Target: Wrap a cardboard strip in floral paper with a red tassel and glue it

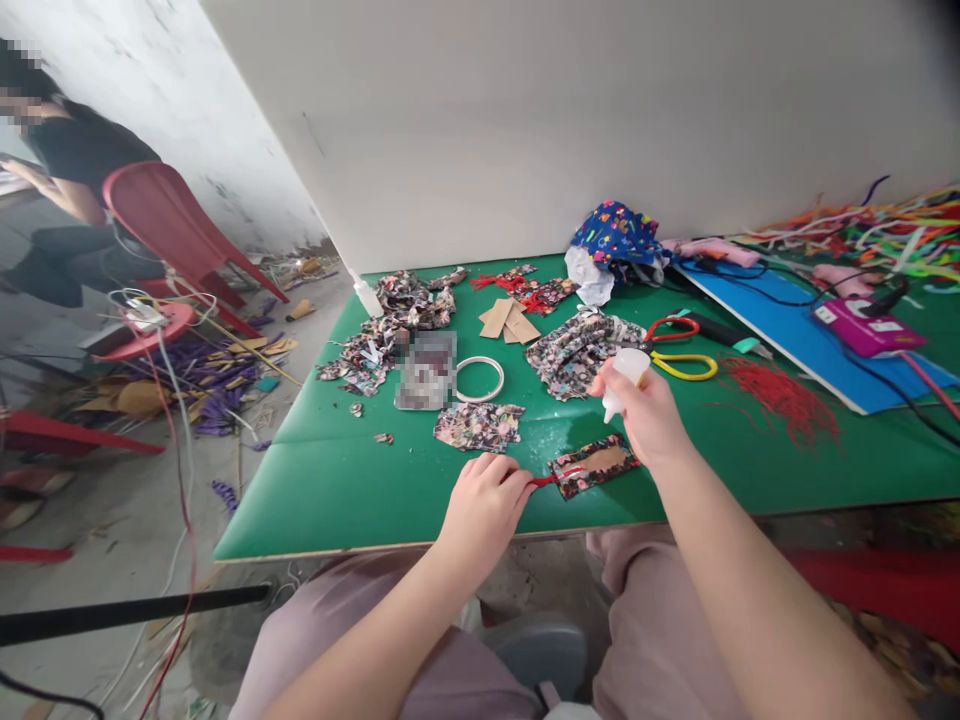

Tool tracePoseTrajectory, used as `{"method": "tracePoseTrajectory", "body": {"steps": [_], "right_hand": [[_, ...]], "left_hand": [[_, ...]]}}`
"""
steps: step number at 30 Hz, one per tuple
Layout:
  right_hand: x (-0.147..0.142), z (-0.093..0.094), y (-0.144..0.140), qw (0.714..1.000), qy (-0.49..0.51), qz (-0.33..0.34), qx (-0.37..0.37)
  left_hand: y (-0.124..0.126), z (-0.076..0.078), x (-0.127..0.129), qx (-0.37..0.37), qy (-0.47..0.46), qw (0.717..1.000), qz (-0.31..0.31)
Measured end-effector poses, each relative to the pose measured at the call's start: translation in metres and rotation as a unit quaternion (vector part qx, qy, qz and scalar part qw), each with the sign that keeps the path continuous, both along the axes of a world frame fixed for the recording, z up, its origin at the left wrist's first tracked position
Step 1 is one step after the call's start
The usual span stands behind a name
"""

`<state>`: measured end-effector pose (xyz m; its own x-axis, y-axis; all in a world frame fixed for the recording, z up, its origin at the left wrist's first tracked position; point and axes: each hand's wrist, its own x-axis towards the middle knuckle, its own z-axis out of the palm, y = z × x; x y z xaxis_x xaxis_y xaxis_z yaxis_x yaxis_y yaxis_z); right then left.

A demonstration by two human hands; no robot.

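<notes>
In my right hand (645,410) is a small white squeeze bottle (632,366), tilted with its nozzle down above the table. My left hand (491,497) is closed, its fingertips pinching a red cord (546,481). That cord runs into a flat cardboard piece edged with dark floral fabric (596,468), lying below the bottle. Part of the cord is hidden beneath my left fingers. Just beyond that hand lies a flat patch of floral fabric (478,426). A gathered heap of the same fabric (577,352) sits behind the bottle.
On the green table (315,500) are a phone (426,372), a tape roll (480,380), cardboard pieces (508,320), red-and-yellow-handled scissors (684,366), red threads (780,400) and a blue board (787,335). Cables run over the right side. A person sits on a red chair (172,215) at left.
</notes>
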<state>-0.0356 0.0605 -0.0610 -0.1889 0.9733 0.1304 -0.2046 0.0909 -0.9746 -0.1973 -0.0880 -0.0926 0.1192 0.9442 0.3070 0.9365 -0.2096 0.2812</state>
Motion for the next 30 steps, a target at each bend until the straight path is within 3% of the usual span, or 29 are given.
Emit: {"method": "tracePoseTrajectory", "body": {"steps": [12,20,30], "right_hand": [[0.005,-0.004,-0.003,0.998,0.017,0.042,0.049],[0.002,0.003,-0.022,0.993,-0.101,0.021,0.063],[-0.002,-0.002,-0.030,0.979,-0.177,0.056,0.079]], "left_hand": [[0.000,-0.001,-0.010,0.009,0.015,1.000,-0.004],[0.000,0.002,-0.015,0.006,0.014,1.000,-0.015],[-0.001,0.002,-0.011,0.047,-0.021,0.999,-0.018]]}}
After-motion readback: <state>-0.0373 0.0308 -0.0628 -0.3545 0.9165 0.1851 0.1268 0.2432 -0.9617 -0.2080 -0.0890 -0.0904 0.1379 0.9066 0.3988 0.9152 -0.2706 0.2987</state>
